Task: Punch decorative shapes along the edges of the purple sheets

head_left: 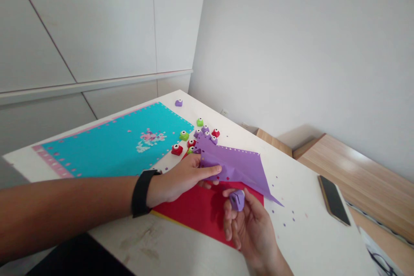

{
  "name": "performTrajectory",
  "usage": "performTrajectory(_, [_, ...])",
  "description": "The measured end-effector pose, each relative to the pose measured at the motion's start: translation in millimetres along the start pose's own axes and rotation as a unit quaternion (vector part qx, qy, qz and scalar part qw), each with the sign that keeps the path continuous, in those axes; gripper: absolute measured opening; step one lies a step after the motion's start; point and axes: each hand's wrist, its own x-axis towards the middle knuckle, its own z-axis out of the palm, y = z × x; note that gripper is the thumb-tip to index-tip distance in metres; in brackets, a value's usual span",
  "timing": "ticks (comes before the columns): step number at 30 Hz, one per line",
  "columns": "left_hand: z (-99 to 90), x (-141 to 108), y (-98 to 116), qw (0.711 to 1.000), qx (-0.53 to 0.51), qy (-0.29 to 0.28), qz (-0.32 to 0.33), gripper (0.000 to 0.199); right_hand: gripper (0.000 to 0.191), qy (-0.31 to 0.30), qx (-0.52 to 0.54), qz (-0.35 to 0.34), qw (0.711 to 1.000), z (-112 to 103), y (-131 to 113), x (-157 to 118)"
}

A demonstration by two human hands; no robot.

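My left hand (186, 177), with a black band on its wrist, pinches a purple paper sheet (239, 159) between thumb and fingers. The sheet is bent and lifted off the table, with small punched holes along its edges. Just below it, my right hand (252, 226) grips a small purple craft punch (237, 200), apart from the paper. Underneath lies red paper (200, 207) with a yellow edge showing. Several craft punches in red, green and purple, among them a red punch (177, 149), cluster beyond my left hand; the purple sheet covers part of that cluster.
A blue sheet (113, 146) with punched edges lies at left over pink paper (48, 161), a heap of paper bits (151, 138) on it. One purple punch (179, 102) sits near the far corner. A phone (334, 200) rests at right, with purple confetti scattered nearby.
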Motion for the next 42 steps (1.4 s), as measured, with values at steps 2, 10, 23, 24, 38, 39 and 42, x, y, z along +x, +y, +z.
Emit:
performTrajectory(2, [-1.7,1.8,-3.2,1.000,0.008,0.001,-0.004,0.031,0.041,-0.002,0.016,0.005,1.000,-1.1,-2.8,-2.7])
performTrajectory(10, [-2.7,2.0,-5.8,0.998,0.034,-0.025,-0.041,0.040,0.043,0.002,0.019,0.003,1.000,-2.2,-6.1,-4.5])
performTrajectory(23, [-1.6,-8.5,-15.6,0.986,0.028,-0.121,-0.109,0.039,0.045,0.190,-0.240,-0.195,0.932,-32.0,-88.1,-52.4])
performTrajectory(24, [-0.7,-10.7,-15.0,0.984,0.030,-0.133,-0.116,0.039,0.042,0.228,-0.247,-0.219,0.916,-43.2,-94.9,-52.0])
performTrajectory(38, [3.0,-17.5,-18.6,0.928,0.024,-0.284,-0.239,0.074,0.035,0.240,-0.333,-0.120,0.904,-36.3,-128.4,36.7])
performTrajectory(39, [2.1,-17.1,-19.8,0.929,0.035,-0.280,-0.241,0.077,0.033,0.221,-0.394,-0.108,0.885,-27.2,-123.4,52.4])
performTrajectory(42, [-2.5,-16.3,-21.8,0.934,0.063,-0.274,-0.222,0.079,0.033,0.175,-0.522,-0.084,0.830,-7.0,-101.5,98.2])
